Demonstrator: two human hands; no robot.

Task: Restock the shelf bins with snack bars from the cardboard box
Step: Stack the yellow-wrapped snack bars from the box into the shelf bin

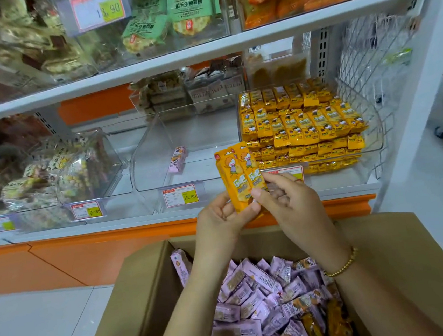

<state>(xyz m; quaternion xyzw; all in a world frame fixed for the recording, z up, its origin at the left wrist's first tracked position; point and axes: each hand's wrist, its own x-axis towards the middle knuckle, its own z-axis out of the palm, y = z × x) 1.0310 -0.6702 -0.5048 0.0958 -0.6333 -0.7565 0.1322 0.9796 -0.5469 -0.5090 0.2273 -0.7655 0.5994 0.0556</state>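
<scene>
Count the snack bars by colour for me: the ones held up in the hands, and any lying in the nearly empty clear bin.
Yellow bars, held by the left hand and the right hand: 2 showing
Pink bar in the nearly empty bin: 1
Total: 3

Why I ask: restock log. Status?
Left hand and right hand pinch two yellow bars. Yellow bin well stocked; cardboard box mostly pink bars. Way clear.
</scene>
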